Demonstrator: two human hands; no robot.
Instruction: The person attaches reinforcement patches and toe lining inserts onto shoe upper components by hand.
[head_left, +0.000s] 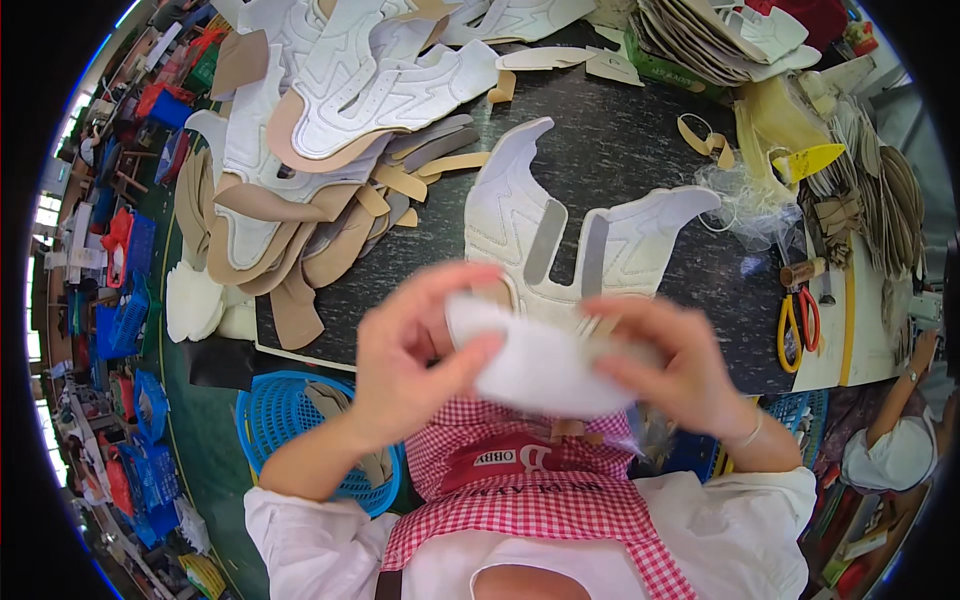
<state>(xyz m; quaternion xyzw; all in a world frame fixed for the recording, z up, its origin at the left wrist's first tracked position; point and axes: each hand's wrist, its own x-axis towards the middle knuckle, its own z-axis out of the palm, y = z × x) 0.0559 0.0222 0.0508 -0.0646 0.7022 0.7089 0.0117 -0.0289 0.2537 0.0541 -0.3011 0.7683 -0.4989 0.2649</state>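
Over the near edge of the table, my left hand pinches one end of a small curved white piece, padded-looking and blurred by motion. Fingers of my right hand close on its other end. Just beyond lies a white shoe upper, spread flat with its two sides pointing away from me. Grey strips run along both edges of its central slot. My hands and the white piece hide the upper's near end.
Stacked white and tan shoe uppers cover the table's left. Yellow-handled and red-handled scissors lie at the right, near clear plastic wrap. A blue basket stands below the table's left edge. Another person's arm shows far right.
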